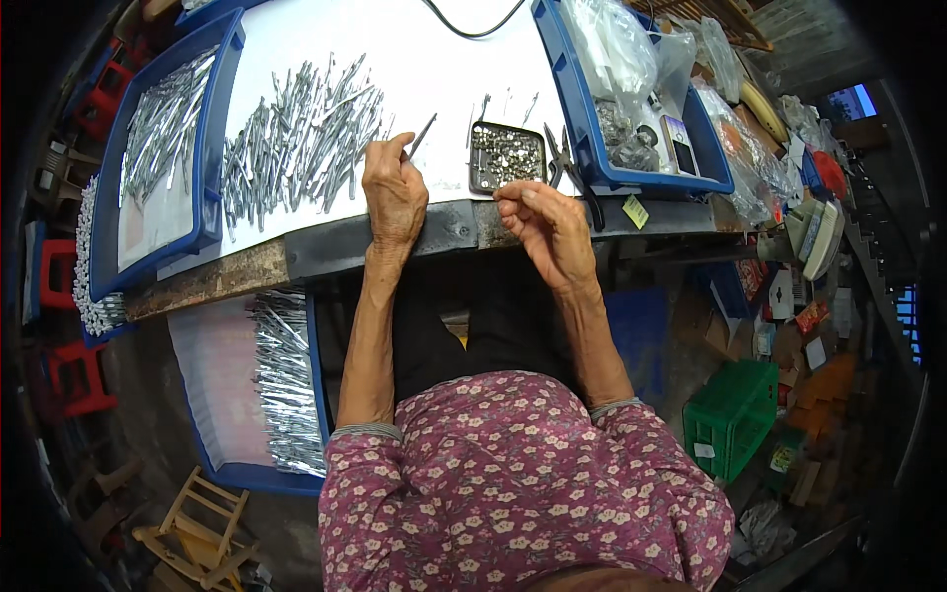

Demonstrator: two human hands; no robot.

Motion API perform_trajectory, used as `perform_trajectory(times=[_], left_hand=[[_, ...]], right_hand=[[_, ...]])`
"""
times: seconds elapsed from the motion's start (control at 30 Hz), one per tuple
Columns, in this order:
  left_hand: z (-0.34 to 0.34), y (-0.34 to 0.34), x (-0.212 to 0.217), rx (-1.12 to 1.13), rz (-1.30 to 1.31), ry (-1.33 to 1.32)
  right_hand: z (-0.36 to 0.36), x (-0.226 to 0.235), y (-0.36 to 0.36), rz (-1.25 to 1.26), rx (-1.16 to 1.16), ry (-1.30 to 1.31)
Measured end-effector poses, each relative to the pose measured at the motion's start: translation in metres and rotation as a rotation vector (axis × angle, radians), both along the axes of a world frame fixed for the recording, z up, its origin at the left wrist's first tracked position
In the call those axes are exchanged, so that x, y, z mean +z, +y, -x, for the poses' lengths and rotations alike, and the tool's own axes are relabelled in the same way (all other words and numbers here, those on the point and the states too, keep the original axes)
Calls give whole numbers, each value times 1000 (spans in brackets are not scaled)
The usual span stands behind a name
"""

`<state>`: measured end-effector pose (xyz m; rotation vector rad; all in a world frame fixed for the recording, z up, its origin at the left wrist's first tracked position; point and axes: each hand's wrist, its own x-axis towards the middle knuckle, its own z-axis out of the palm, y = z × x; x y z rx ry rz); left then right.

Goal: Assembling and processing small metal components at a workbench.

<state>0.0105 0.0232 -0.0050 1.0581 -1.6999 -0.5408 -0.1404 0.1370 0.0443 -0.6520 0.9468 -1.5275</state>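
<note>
White worktop [414, 49] strewn with metal rods [296, 138].
Left hand [393, 192] pinches one rod [422, 135]; right hand [547, 225], fingers curled, beside small parts tray [506, 156].

A white tabletop [414, 39] with a worn dark front edge fills the upper middle. Blue plastic trays [212, 128] sit on it at the left and right, and a third blue tray [252, 476] rests lower down at the left, beside the knees. Red plastic stools [74, 380] stand along the left rim on a grey, dusty floor [138, 395]. A small wooden chair [202, 528] lies at the lower left. At the right a green plastic crate [732, 414] stands among cardboard scraps and clutter. A patch of blue daylight [853, 101] shows at the upper right; the light is soft and even.
</note>
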Motion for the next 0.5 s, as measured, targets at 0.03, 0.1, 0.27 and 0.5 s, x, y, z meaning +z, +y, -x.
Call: perform_trajectory(times=[0.03,0.1,0.27,0.5], left_hand=[[0,0,0,1,0,1],[0,1,2,3,20,-8],[-1,-1,0,11,13,11],[0,3,8,-16,-38,35]], right_hand=[[0,-1,0,0,1,1],[-1,-2,0,-14,-13,-11],[-2,-4,3,-54,-13,94],[10,-6,11,-89,45,460]])
